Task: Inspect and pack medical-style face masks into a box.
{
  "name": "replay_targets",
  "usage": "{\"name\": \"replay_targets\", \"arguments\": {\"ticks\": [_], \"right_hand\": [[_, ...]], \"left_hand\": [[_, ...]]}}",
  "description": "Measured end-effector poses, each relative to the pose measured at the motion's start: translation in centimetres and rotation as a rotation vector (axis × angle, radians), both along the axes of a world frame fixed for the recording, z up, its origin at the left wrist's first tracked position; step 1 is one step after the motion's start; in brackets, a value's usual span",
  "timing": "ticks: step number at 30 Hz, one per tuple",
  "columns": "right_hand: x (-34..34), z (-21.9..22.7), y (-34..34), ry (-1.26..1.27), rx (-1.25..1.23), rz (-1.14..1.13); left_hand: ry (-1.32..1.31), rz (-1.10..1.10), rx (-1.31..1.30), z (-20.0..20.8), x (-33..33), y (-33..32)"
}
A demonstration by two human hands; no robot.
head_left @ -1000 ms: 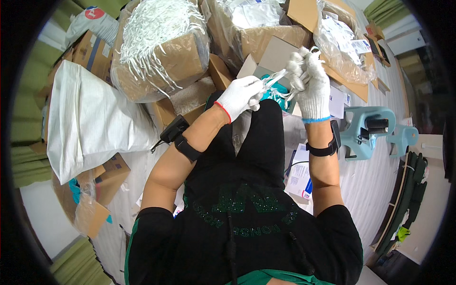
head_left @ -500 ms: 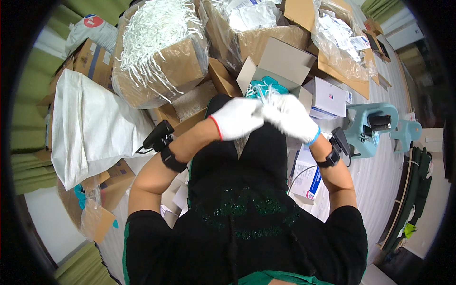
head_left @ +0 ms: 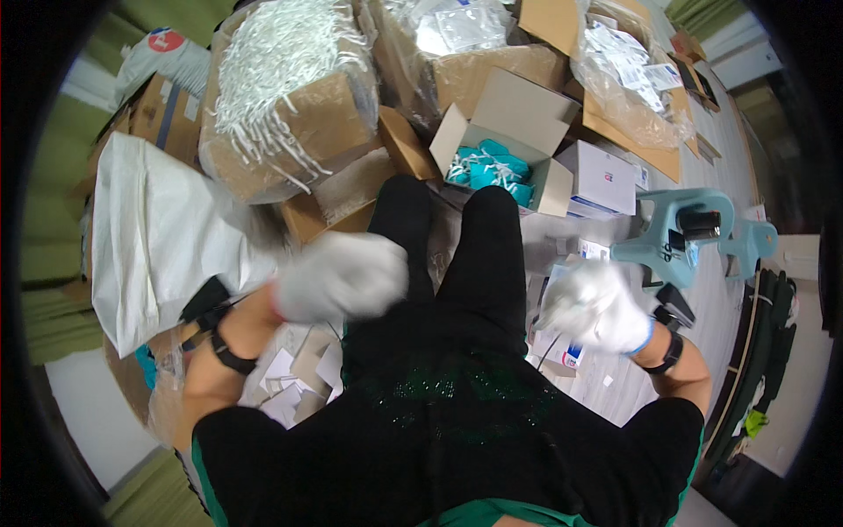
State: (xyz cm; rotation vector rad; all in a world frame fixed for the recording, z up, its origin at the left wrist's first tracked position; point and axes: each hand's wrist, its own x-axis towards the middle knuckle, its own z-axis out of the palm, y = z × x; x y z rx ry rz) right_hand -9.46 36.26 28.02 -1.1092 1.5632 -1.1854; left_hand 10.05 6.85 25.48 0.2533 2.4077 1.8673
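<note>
Both my hands wear white knitted gloves and are apart, one on each side of my legs. My left hand is over my left thigh, its fingers smeared by motion. Out to the right, my right hand has its fingers curled together above white-and-blue packaging; whatever may be in them is hidden. Beyond my knees stands an open carton with its flaps up. Teal bundles with white straps lie inside it.
A large carton heaped with white strips stands at the far left, beside a white sack. Cartons of clear-wrapped packets line the back. At right are a closed white box and a blue-grey plastic stool.
My hands were together in front of the open carton and have come apart. The left swung back to the left, the right back to the right. White straps at the carton now lie lower.
</note>
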Motion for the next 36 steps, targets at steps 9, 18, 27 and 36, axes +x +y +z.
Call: {"name": "replay_targets", "arguments": {"ticks": [9, 18, 27, 36], "right_hand": [[-8.1, -1.0, -3.5, -1.113, -0.387, -0.525], [-6.4, -2.5, -6.6, -1.175, -0.361, -0.646], [-3.9, -4.4, -7.1, -0.072, -0.107, -0.749], [0.3, -3.8, -4.4, 0.549, -0.122, 0.387]], "left_hand": [[-0.335, 0.270, 1.243, -9.8, -4.3, -0.1], [-0.331, 0.037, 0.898, -10.2, -12.6, 10.7], [-0.269, 0.129, 0.416, -6.7, -11.2, 11.6], [0.139, -0.227, -0.275, -6.0, -4.0, 9.4]]}}
